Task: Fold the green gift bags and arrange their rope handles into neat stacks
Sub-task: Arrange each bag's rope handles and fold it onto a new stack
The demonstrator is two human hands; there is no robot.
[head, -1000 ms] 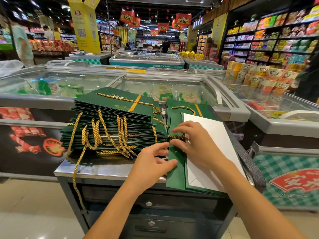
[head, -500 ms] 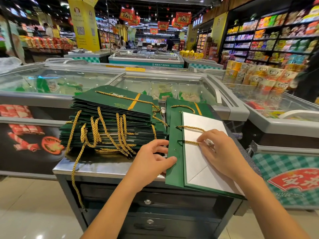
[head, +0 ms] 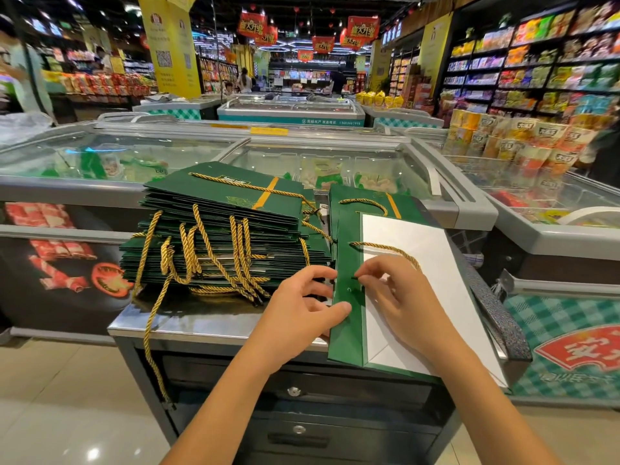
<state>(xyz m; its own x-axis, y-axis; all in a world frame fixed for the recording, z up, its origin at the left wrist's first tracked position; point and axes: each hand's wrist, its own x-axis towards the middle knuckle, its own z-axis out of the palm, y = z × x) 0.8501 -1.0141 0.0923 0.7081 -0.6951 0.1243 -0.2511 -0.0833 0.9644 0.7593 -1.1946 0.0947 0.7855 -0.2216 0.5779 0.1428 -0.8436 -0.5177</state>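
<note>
Stack of folded green bags sat left on steel counter, gold ropes dangling over front edge. Left hand gripped left edge of flat bag, thumb on top. Right hand, just beside it, pinched end of rope handle at punch hole. White panel lay under wrist.

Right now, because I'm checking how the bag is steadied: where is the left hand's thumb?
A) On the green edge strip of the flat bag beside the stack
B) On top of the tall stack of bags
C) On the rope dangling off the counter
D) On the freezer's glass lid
A: the left hand has its thumb on the green edge strip of the flat bag, while the right hand pinches the end of its rope handle.
</note>
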